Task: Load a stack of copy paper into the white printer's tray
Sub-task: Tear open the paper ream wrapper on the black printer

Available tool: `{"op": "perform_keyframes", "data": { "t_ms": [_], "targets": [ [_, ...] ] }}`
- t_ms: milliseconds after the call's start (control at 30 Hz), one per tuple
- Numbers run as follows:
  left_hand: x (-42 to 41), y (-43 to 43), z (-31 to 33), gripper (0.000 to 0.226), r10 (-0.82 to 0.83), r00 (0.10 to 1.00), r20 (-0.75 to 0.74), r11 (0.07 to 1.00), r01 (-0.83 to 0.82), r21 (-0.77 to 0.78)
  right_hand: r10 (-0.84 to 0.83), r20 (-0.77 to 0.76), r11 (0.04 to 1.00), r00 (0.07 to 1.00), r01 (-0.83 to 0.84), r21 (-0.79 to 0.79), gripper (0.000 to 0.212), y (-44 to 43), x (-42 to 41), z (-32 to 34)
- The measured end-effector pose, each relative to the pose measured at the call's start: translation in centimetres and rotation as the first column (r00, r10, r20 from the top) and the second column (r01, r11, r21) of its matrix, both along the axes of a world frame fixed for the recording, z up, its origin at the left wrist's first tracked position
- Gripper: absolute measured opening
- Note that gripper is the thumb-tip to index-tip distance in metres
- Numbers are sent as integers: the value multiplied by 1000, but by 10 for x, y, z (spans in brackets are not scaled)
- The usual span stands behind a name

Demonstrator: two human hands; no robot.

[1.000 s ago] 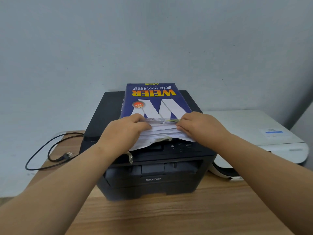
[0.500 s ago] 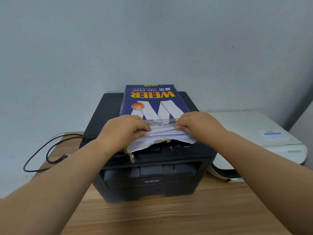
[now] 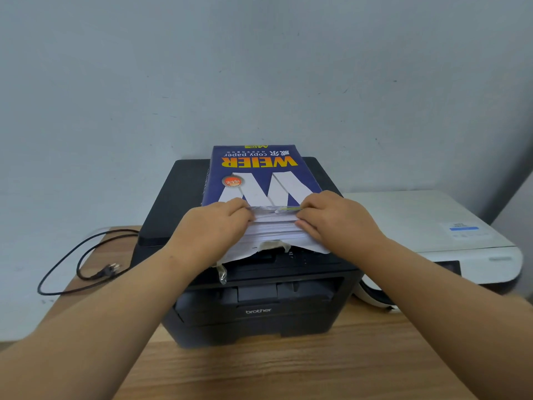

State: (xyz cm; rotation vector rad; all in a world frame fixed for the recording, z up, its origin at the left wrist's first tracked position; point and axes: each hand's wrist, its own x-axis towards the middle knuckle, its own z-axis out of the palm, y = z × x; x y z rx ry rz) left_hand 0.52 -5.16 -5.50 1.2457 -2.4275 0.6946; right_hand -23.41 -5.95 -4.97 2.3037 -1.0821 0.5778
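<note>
A blue ream of copy paper lies on top of a black printer. Its near end is torn open, and the white sheets show there. My left hand grips the left side of the exposed sheets, fingers curled into the opening. My right hand grips the right side the same way. The white printer stands to the right of the black one with its lid down; its tray is not visible.
Both printers stand on a wooden table against a grey wall. A black power cable with a plug lies looped on the table's left. Torn wrapper flaps hang over the black printer's front panel.
Both hands have stayed at the open end of the ream, fingers working slightly deeper around the sheets. The view has shifted a little.
</note>
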Motion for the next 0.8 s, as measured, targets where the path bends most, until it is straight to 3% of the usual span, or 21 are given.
{"op": "perform_keyframes", "data": {
  "t_ms": [67, 200, 300, 367, 467, 533, 667, 800],
  "targets": [
    [-2, 2, 0, 33, -34, 999, -19, 998, 33, -44, 23, -39, 997, 999, -26, -75, 6, 0, -1, -3],
    [-5, 10, 5, 5, -106, 993, -51, 986, 99, -137, 77, -51, 971, 996, -87, -224, 10, 3, -5, -6],
    [-5, 21, 6, 23, -111, 985, -134, 992, 102, -74, 119, -1, 947, 993, -114, -301, 13, 13, -7, -8],
    [-6, 33, 10, 26, -76, 944, -321, 994, 97, 51, 136, 30, 934, 990, -118, -338, 17, 20, -9, -10],
    [-5, 48, 21, 20, 97, 723, -684, 976, 66, 208, 144, 78, 924, 986, -106, -367, 17, 32, -11, -10],
    [-2, 52, 25, 24, 252, 559, -790, 957, -25, 288, 159, 114, 919, 981, -105, -380, 15, 42, -12, -9],
    [7, 57, 30, 29, 487, 351, -799, 867, -83, 492, 164, 169, 918, 972, -87, -388, 19, 65, -14, -5],
    [10, 71, 36, 38, 633, 344, -693, 759, -103, 642, 151, 213, 917, 965, -57, -394, 23, 82, -16, -1]
  ]
}}
